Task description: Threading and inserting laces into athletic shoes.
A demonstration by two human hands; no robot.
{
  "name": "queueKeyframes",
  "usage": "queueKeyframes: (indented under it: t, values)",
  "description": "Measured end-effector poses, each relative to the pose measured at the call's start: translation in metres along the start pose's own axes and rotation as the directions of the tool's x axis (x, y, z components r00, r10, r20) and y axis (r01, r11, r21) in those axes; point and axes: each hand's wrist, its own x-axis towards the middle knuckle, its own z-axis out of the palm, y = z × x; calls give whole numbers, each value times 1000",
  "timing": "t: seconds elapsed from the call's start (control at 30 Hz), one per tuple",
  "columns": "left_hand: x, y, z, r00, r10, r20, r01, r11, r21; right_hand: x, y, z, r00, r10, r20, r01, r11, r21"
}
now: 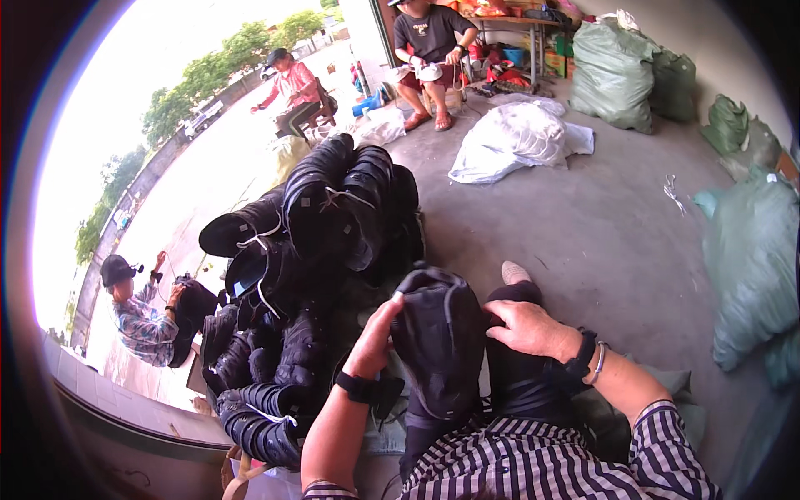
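A black fabric cap (pixel 439 346) rests over my lap, its crumpled crown turned up. My left hand (pixel 377 337) grips its left edge, with most of the fingers hidden. At the cap's right edge, my right hand (pixel 531 330) has its fingers curled in above my knee; what they hold, if anything, is hidden. A dark band is on each wrist. Close by on the left stands a heap of nested black caps (pixel 321 196), bundled in long stacks and tied with white strings (pixel 268 287).
Large green sacks (pixel 754 267) line the right side, with another bulging sack (pixel 612 71) at the back. A white sack (pixel 517 137) lies on the grey floor (pixel 621 208). Three people sit nearby: one at left (pixel 146 321), two farther back. A cluttered table (pixel 521 21) stands behind.
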Motion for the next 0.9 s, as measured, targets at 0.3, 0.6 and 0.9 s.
queueKeyframes:
  t: [0.3, 0.6, 0.9]
  values:
    - [63, -28, 7, 992, 124, -32, -123, 992, 27, 50, 8, -13, 979, -167, -115, 170, 985, 22]
    - [69, -50, 2, 939, 344, -11, -341, 934, 108, 76, 25, -19, 990, -99, 95, 85, 985, 150]
    - [58, -31, 10, 932, 357, 57, -362, 922, 140, 71, 32, -27, 986, -42, 161, -19, 932, 362]
